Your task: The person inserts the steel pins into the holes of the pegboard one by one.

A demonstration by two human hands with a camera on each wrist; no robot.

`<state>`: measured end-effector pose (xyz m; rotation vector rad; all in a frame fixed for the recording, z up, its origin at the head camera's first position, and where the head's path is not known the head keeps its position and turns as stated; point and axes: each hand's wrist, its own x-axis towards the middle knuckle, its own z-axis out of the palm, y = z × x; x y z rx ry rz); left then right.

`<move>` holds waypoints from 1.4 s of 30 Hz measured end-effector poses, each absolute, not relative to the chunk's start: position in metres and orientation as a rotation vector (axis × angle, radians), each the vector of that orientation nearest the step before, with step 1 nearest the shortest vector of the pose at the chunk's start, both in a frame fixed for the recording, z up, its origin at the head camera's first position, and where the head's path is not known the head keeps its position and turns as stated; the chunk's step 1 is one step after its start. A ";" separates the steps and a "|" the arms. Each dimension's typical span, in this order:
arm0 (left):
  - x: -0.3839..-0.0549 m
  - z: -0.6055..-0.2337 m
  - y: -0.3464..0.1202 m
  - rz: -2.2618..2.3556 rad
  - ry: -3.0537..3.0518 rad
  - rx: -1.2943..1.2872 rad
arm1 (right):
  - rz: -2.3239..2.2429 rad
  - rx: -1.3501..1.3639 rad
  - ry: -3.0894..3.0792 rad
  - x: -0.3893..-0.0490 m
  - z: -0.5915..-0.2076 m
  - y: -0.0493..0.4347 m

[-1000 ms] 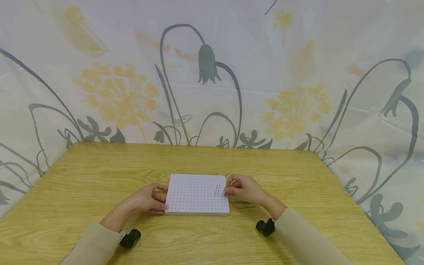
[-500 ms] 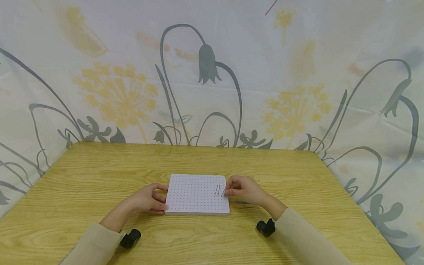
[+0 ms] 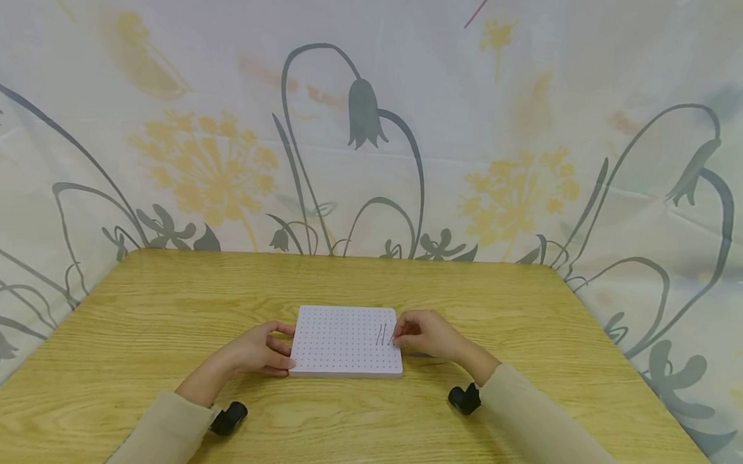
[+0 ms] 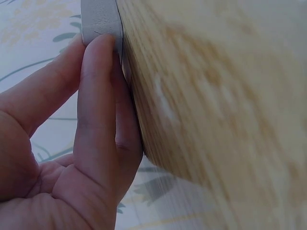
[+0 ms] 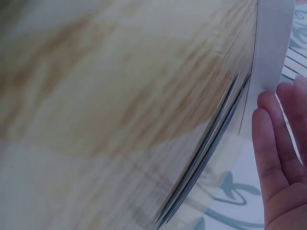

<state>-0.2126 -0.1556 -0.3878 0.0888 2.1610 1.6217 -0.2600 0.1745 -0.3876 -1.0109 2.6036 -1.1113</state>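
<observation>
A white pegboard (image 3: 337, 340) with rows of small holes lies flat on the table. Two thin metal pins (image 3: 379, 335) stand up from its right part, leaning slightly. Beside them, at the right edge, my right hand (image 3: 429, 333) pinches another thin pin (image 3: 392, 338) between thumb and fingertips; whether its lower end sits in a hole is too small to tell. My left hand (image 3: 263, 349) holds the board's left edge, thumb at the near corner. The left wrist view shows its fingertips against the board's side (image 4: 100, 19).
Several loose thin metal rods (image 5: 206, 143) lie on the wooden table (image 3: 352, 422) just right of the board, partly under my right hand in the head view. A flower-patterned cloth (image 3: 373, 170) hangs behind the table.
My right hand has sunk very slightly at the pin it pinches. The left hand and the pegboard have stayed where they were.
</observation>
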 end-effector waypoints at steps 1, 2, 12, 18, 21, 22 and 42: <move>-0.213 -0.388 -0.156 1.620 2.161 0.088 | -1.112 -1.011 2.600 -0.260 -0.388 0.175; -0.213 -0.388 -0.156 1.619 2.161 0.086 | -1.116 -1.011 2.593 -0.259 -0.386 0.174; -0.212 -0.388 -0.155 1.621 2.160 0.073 | -1.118 -1.025 2.583 -0.260 -0.387 0.186; -0.212 -0.388 -0.155 1.613 2.171 0.071 | -1.104 -1.023 2.597 -0.259 -0.388 0.194; -0.212 -0.387 -0.155 1.611 2.174 0.076 | -1.067 -1.012 2.628 -0.258 -0.388 0.199; -0.212 -0.387 -0.155 1.612 2.173 0.076 | -1.056 -1.001 2.636 -0.258 -0.389 0.200; -0.211 -0.387 -0.155 1.605 2.176 0.092 | -0.970 -0.940 2.629 -0.253 -0.388 0.222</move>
